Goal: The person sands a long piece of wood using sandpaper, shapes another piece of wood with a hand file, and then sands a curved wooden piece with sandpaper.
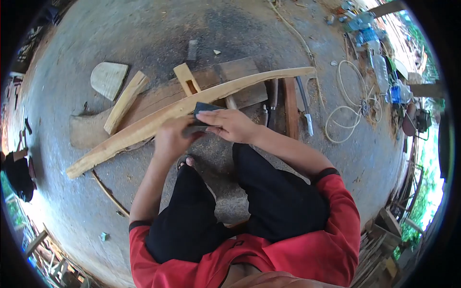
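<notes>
A long, slightly curved strip of pale wood [139, 129] lies at a slant in front of me, its right end higher up in the view. Over its middle is a dark, flat, rectangular piece [204, 108] whose kind I cannot make out. My right hand [228, 124] grips this piece, fingers stretched along it and thumb beneath. Close to its left end, my left hand [172, 138] is bent over the near edge of the wood. Motion blurs the left fingers, so their hold is unclear.
Under the strip lies a wide brown board [86, 127]. Around it are a wooden block [126, 103], a slotted wooden piece [186, 78], a rounded pale board [108, 79], a reddish-brown bar [290, 108] and a tool with a pale end [309, 125]. Coiled hose [331, 120] and plastic bottles [379, 72] lie right.
</notes>
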Demonstrator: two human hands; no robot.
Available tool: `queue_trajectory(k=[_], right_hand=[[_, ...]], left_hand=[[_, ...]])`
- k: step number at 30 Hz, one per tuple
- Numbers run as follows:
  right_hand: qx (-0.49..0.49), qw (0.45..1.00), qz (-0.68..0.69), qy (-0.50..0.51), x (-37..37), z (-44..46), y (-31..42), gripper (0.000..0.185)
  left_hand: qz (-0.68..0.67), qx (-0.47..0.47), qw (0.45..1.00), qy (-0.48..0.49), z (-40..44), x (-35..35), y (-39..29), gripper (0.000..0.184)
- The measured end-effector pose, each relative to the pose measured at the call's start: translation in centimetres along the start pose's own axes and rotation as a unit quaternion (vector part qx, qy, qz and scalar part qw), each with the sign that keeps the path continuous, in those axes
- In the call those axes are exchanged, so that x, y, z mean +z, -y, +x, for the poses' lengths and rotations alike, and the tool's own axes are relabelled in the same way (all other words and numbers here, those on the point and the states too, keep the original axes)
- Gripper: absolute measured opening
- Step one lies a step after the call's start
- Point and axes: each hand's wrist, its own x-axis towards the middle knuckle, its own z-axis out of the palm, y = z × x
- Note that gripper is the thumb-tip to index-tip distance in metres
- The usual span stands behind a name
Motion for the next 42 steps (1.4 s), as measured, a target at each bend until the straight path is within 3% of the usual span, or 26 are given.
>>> queue_trajectory(k=[1,3,4,6,7,9,10,12,13,17,20,24,25,27,28,31,33,34,35,37,40,42], right_hand=[[-0.002,0.999,-0.043,-0.018,-1.8,-0.3,0.2,0.035],[-0.009,0.987,-0.132,-0.094,-5.0,-1.6,-1.9,0.034],[0.022,0.978,-0.161,-0.133,-6.8,-2.8,-3.6,0.033],[0.144,0.92,-0.328,-0.158,-11.7,-5.2,-6.3,0.027],[0.234,0.888,-0.349,-0.189,-13.3,-6.8,-8.5,0.029],[0.315,0.845,-0.382,-0.201,-15.7,-9.8,-12.4,0.032],[0.317,0.843,-0.383,-0.204,-15.5,-10.1,-12.8,0.032],[0.385,0.808,-0.402,-0.195,-14.4,-9.4,-13.6,0.034],[0.4,0.824,-0.357,-0.183,-13.5,-8.5,-13.2,0.034],[0.247,0.908,-0.333,-0.062,-7.1,-5.2,-12.6,0.034],[0.168,0.923,-0.345,-0.023,-5.1,-5.4,-12.1,0.046],[0.207,0.9,-0.383,-0.027,-9.8,-8.5,-13.8,0.049],[0.235,0.882,-0.405,-0.053,-11.1,-9.3,-14.9,0.046],[0.349,0.866,-0.315,-0.171,-14.0,-10.4,-16.7,0.043],[0.352,0.865,-0.312,-0.172,-14.7,-10.6,-17.0,0.043],[0.338,0.794,-0.454,-0.224,-14.6,-10.2,-17.1,0.036],[0.34,0.831,-0.374,-0.232,-12.0,-8.3,-15.1,0.033],[0.276,0.853,-0.405,-0.18,-10.9,-7.5,-13.7,0.031],[0.286,0.888,-0.341,-0.117,-9.5,-6.1,-12.2,0.031],[0.197,0.917,-0.331,-0.105,-6.5,-5.9,-11.5,0.039],[0.212,0.915,-0.337,-0.065,-8.1,-7.6,-12.3,0.041],[0.272,0.884,-0.366,-0.102,-11.7,-9.3,-13.7,0.039]], left_hand=[[0.046,-0.046,0.997,-0.051,-0.4,-0.1,1.0,0.038],[0.093,-0.222,0.97,0.022,-0.3,-1.8,3.0,0.055],[0.092,-0.213,0.972,0.023,-0.5,-2.0,4.1,0.055],[0.298,-0.213,0.93,0.019,-1.8,-1.2,7.2,0.078],[0.297,-0.207,0.932,0.018,-3.1,-0.1,10.9,0.078],[0.181,-0.29,0.928,0.15,-5.3,2.6,17.3,0.09],[0.183,-0.286,0.928,0.151,-4.6,2.3,15.5,0.09],[0.225,-0.393,0.869,0.201,-3.3,1.8,12.1,0.089],[0.22,-0.414,0.852,0.232,-2.8,1.6,11.9,0.091],[0.215,-0.432,0.825,0.294,-1.6,0.9,12.2,0.093],[0.222,-0.427,0.821,0.306,-1.7,0.8,12.2,0.094],[0.237,-0.431,0.804,0.334,-1.3,0.9,12.2,0.094],[0.244,-0.434,0.797,0.342,-1.2,0.9,12.1,0.094],[0.249,-0.432,0.798,0.339,-1.2,1.1,12.4,0.094],[0.252,-0.432,0.798,0.337,-1.5,1.2,12.6,0.093],[0.261,-0.426,0.801,0.33,-1.8,1.4,13.1,0.093],[0.275,-0.412,0.8,0.338,-1.5,1.1,12.1,0.093],[0.286,-0.405,0.798,0.344,-1.5,1.3,11.5,0.093],[0.303,-0.39,0.794,0.353,-1.6,1.4,11.8,0.093],[0.304,-0.38,0.797,0.356,-1.6,1.4,11.6,0.091],[0.32,-0.359,0.798,0.363,-2.3,1.7,12.9,0.088],[0.337,-0.341,0.797,0.367,-2.4,1.5,13.7,0.086]])
